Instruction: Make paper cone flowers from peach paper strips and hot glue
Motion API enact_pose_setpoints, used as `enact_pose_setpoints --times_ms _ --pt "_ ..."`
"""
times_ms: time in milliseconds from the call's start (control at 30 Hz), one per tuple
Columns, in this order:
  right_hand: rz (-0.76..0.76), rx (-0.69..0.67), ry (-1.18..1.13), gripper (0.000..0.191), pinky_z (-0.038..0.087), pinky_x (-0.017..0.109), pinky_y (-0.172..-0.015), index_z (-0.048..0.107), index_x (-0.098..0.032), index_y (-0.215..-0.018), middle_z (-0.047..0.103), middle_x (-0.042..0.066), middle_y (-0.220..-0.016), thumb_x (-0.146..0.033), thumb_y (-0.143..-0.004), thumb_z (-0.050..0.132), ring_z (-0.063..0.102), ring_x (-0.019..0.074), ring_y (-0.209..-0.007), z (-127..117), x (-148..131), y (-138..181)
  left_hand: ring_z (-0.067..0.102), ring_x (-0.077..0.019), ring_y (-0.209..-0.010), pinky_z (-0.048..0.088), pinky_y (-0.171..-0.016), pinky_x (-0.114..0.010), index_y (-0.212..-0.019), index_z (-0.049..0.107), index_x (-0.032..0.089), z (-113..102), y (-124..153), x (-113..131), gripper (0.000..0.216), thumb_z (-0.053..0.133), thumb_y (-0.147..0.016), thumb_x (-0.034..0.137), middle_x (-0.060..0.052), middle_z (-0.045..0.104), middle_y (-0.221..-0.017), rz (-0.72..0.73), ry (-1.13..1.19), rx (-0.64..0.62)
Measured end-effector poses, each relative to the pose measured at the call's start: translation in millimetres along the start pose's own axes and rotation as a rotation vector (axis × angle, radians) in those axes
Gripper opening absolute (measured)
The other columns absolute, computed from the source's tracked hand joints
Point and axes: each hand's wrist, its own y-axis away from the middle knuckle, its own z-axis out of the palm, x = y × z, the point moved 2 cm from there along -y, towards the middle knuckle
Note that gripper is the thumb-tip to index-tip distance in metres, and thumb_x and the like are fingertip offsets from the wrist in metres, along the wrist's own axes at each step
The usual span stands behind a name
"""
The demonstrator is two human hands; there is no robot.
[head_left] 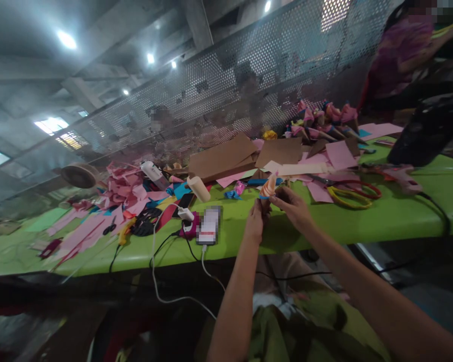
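Between my two hands, above the near part of the green table, is a small paper ice cream cone [268, 188] with a peach swirled top and a blue band beneath it. My left hand [254, 221] is closed around its lower, brown part, which the fingers mostly hide. From the right, my right hand [293, 207] pinches the cone at the blue band with thumb and fingertips. Just left of the cone lies a blue and pink crumpled paper piece [237, 190]. Behind it is a flat blue strip [262, 181].
The green table [241, 226] carries a charging phone [209, 225], cables, yellow-and-red scissors [349, 195], a pink glue gun [403, 178], a yellow glue gun [127, 230] and a black bottle [426, 130]. Brown card [222, 158], pink scraps [126, 188] and several finished cones [324, 120] lie behind.
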Motion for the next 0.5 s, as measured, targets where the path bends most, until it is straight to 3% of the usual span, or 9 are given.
enact_pose_setpoints --times_ms 233,500 --pt "0.008 0.003 -0.002 0.048 0.036 0.029 -0.055 0.056 -0.025 -0.072 0.050 -0.003 -0.065 -0.069 -0.073 0.075 0.043 0.0149 -0.061 -0.2 3.0 -2.2 0.054 -0.0134 -0.069 0.043 -0.070 -0.027 -0.084 0.072 0.016 0.0 0.7 0.0 0.051 0.058 -0.090 0.064 -0.003 0.067 -0.079 0.002 -0.008 0.010" --pt "0.017 0.000 -0.006 0.047 0.040 0.030 -0.059 0.060 -0.025 -0.076 0.056 -0.002 -0.070 -0.070 -0.074 0.073 0.049 0.0159 -0.064 -0.3 8.7 -1.7 0.044 -0.0078 -0.059 0.036 -0.057 -0.021 -0.088 0.069 0.017 0.4 -2.7 -5.1 0.049 0.066 -0.085 0.066 0.001 0.062 -0.075 0.055 0.072 -0.045"
